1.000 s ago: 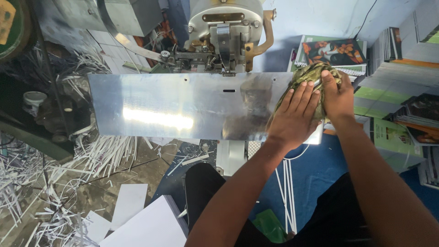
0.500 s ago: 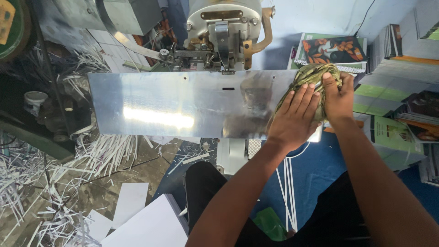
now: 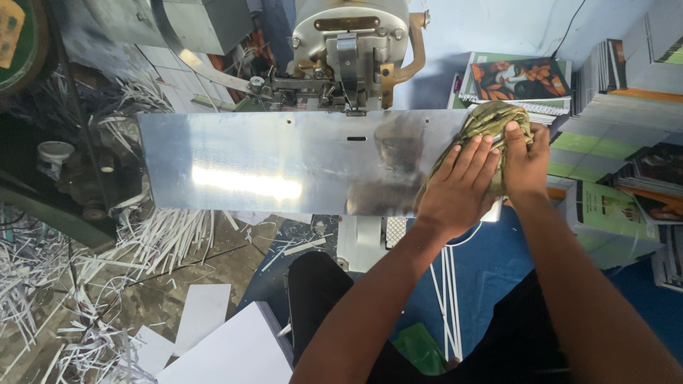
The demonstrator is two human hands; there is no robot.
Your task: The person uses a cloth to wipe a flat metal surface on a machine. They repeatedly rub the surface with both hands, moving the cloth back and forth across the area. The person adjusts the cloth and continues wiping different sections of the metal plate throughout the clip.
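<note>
Both hands press a green rag (image 3: 491, 121) at the metal plate's (image 3: 284, 163) right end: left hand (image 3: 459, 188) flat, fingers spread; right hand (image 3: 525, 160) clutching it. Smudges remain beside them; leftward, the plate shines.

Bright, even daylight. Strong glare streaks across the left of the metal plate (image 3: 284, 163). The far left corner lies in shadow. Focus is sharp; edges bend slightly.

Bindery workshop: stitching machine (image 3: 348, 57), paper trimmings (image 3: 43, 277), stacked booklets (image 3: 619, 78)
</note>
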